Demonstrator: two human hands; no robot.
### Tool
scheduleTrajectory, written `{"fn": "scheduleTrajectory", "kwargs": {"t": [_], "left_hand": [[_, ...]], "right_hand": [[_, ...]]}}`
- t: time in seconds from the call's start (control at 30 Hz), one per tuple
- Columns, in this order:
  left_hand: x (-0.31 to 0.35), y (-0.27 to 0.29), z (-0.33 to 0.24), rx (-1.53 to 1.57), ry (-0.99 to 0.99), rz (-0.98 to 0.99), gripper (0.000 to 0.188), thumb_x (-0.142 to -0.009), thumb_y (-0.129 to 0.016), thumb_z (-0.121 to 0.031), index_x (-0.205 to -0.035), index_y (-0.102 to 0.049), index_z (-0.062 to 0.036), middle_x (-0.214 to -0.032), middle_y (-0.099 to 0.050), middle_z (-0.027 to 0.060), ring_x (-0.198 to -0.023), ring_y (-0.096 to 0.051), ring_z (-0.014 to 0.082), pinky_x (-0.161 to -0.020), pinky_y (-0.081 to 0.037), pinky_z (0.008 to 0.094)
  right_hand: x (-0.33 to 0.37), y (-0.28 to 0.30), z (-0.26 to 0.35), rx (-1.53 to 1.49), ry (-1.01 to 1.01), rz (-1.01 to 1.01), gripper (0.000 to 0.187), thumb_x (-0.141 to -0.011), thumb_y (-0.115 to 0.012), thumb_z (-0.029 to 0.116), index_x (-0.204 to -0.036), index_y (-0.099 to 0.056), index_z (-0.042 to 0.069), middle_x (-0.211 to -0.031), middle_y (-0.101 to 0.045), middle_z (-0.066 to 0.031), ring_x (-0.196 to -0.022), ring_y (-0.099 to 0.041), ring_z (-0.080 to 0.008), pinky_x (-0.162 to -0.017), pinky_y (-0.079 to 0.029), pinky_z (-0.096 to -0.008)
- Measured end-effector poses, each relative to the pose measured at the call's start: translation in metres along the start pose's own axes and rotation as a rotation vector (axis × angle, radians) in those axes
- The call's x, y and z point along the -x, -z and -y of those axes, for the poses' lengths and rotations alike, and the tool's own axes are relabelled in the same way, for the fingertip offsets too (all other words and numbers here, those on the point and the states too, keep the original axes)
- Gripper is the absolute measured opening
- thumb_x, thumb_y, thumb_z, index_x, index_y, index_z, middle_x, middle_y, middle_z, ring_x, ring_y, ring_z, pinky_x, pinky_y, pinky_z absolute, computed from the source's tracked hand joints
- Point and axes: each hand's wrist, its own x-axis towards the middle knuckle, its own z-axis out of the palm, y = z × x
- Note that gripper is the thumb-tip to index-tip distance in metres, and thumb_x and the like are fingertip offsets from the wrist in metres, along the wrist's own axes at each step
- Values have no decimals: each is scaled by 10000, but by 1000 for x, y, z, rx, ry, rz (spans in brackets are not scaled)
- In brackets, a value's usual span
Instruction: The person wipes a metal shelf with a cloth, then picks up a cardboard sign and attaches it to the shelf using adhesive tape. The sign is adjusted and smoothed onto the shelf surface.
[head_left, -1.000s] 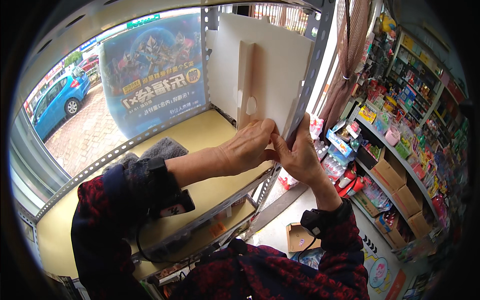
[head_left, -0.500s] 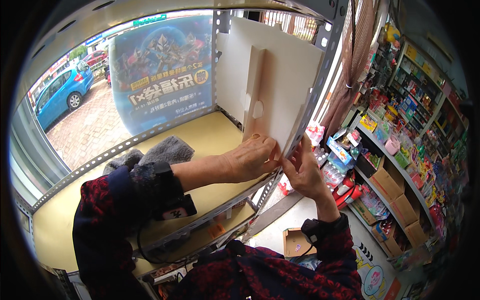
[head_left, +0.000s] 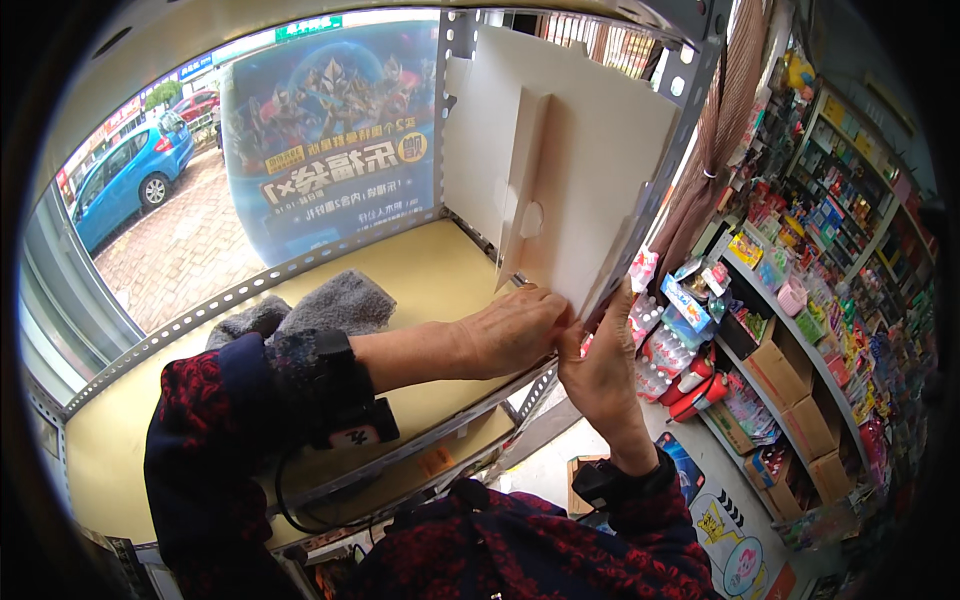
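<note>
A large white cardboard panel (head_left: 610, 150) with notched edges stands upright at the right end of the shelf. A folded flap (head_left: 528, 180) with a cut-out hole runs down its face. My left hand (head_left: 518, 330) reaches across the shelf and pinches the panel's lower corner, its fingers curled in. Close beside it, my right hand (head_left: 608, 372) grips the panel's lower right edge, thumb in front and fingers partly hidden behind. The fingertips of the two hands nearly meet. Behind my left forearm, a grey cloth (head_left: 345, 302) lies crumpled on the yellow shelf board (head_left: 428, 268).
Perforated metal posts (head_left: 690, 90) and rails frame the shelf. A translucent poster (head_left: 335, 140) covers part of the window, with a blue car (head_left: 130, 180) outside. On the right are a tied brown curtain (head_left: 728, 130), red fire extinguishers (head_left: 697, 390) and racks of packaged goods (head_left: 800, 300).
The view has shifted a little. Both hands have come slightly lower at the panel's bottom corner, and my right hand's fingers now sit straighter along its edge. The cloth stays put.
</note>
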Motion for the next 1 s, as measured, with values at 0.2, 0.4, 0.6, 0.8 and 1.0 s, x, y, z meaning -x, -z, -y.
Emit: {"fn": "scheduleTrajectory", "kwargs": {"t": [0.2, 0.4, 0.6, 0.8, 1.0], "left_hand": [[0, -5, 5, 25, -36, -29, 105, -782, -567, -99, -837, -550, -11, -822, -581, 184, -875, -551, 345, -774, -439, 393], [0, -7, 7, 45, -100, -46, 64, -777, -556, -62, -786, -514, -14, -795, -566, 166, -865, -546, 346, -757, -438, 397], [-1, -6, 7, 64, -117, -11, 47, -767, -538, -22, -802, -508, -13, -797, -558, 167, -837, -541, 355, -730, -436, 401], [-3, -3, 9, 102, -124, 29, 37, -766, -527, -8, -795, -507, 3, -786, -553, 175, -804, -537, 370, -714, -440, 399], [-8, 9, 8, 123, -53, 110, 107, -828, -512, -91, -848, -563, 1, -815, -587, 183, -809, -566, 358, -721, -455, 382]], "right_hand": [[5, -8, 7, 146, -65, -72, 713, -795, -503, 26, -1331, -52, -106, -1130, -424, -351, -954, -520, -482, -790, -459, -453], [3, -11, 14, 210, -129, -108, 673, -794, -522, 36, -1313, -120, -112, -1114, -424, -345, -917, -531, -479, -746, -471, -478], [6, -9, 17, 205, -201, -78, 601, -807, -537, 62, -1269, -199, -118, -1060, -468, -339, -883, -543, -479, -719, -478, -482], [5, -11, 24, 251, -249, -153, 525, -836, -522, 103, -1249, -272, -104, -950, -543, -326, -841, -567, -467, -689, -478, -475], [7, -19, 19, 276, -149, -269, 492, -857, -508, 160, -1225, -328, -111, -881, -570, -314, -804, -584, -452, -677, -477, -466]]}}
